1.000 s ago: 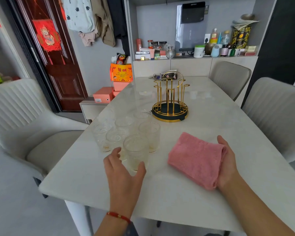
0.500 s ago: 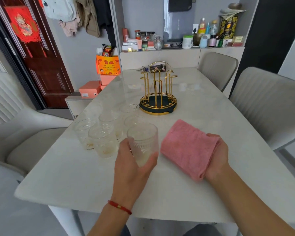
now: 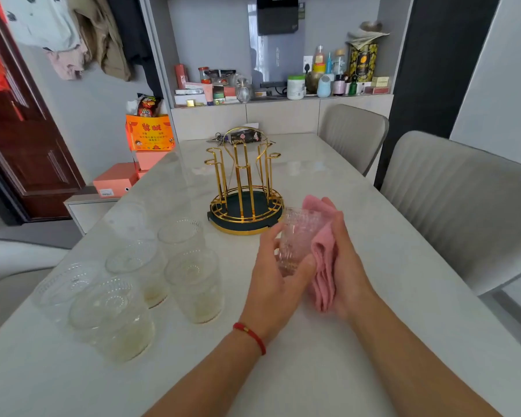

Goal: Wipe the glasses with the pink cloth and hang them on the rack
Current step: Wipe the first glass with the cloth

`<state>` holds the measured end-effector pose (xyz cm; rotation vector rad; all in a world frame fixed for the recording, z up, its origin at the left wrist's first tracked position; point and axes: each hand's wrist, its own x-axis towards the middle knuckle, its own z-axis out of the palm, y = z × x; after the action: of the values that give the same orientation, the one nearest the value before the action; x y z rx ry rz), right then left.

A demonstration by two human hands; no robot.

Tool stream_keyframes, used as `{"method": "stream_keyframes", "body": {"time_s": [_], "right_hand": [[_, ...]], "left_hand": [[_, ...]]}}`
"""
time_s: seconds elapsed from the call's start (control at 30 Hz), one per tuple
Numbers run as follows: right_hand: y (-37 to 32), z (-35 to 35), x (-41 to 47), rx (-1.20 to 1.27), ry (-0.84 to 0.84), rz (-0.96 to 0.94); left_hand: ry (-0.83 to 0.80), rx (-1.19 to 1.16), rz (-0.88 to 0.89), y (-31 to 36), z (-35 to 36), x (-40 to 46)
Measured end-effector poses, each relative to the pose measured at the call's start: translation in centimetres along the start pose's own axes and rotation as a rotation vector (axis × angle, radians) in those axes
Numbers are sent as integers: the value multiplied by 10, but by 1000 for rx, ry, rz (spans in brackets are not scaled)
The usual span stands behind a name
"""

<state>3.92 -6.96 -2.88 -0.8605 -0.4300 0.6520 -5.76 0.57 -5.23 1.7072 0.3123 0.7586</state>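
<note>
Five glasses [image 3: 151, 275] stand at the table's [image 3: 328, 371] left. The left hand [image 3: 275, 284] grips a lifted glass [image 3: 297, 239] before the gold rack [image 3: 245, 188]. The right hand [image 3: 348, 266] presses the pink cloth [image 3: 321, 251] against it, fingers apparently curled.

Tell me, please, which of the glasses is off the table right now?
The ribbed glass held by the left hand against the pink cloth in the right hand; the other five glasses stand together on the table, untouched.
</note>
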Motion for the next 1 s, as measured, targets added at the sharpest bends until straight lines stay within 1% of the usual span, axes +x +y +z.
{"method": "stream_keyframes", "body": {"time_s": [0.1,0.13,0.27,0.33,0.4,0.5,0.53,0.6,0.63,0.67,0.7,0.77,0.8,0.87,0.9,1.0], "right_hand": [[14,3,5,-159,90,-134],[17,5,4,-194,121,-145],[27,5,0,-178,227,-153],[25,7,-1,-58,282,-70],[23,7,0,78,329,78],[20,3,0,138,354,205],[20,1,0,138,357,233],[21,-1,2,122,378,285],[21,0,1,109,387,294],[21,1,2,94,392,281],[22,3,2,72,394,246],[24,4,2,21,416,127],[25,5,1,5,426,76],[25,7,-5,27,418,53],[26,6,-7,54,402,79],[26,3,-9,114,398,190]], "left_hand": [[-7,-69,-34,-17,2,-2],[-2,-89,-46,-18,1,-3],[13,-143,-51,-20,-5,-2],[6,-150,-52,-16,-7,-2],[-8,-167,-68,-11,-7,-1],[-95,-252,-95,-6,-10,2],[-118,-308,-141,-7,-11,4],[-85,-445,-320,-10,-8,7],[-52,-447,-393,-11,-6,8],[-29,-387,-430,-14,-4,8],[-35,-279,-419,-17,-2,8],[-57,-41,-311,-19,1,3],[-58,30,-239,-16,1,-1],[-51,28,-153,-9,0,-6],[-48,-14,-159,-5,1,-6],[-86,-133,-305,-3,-5,-3]]}}
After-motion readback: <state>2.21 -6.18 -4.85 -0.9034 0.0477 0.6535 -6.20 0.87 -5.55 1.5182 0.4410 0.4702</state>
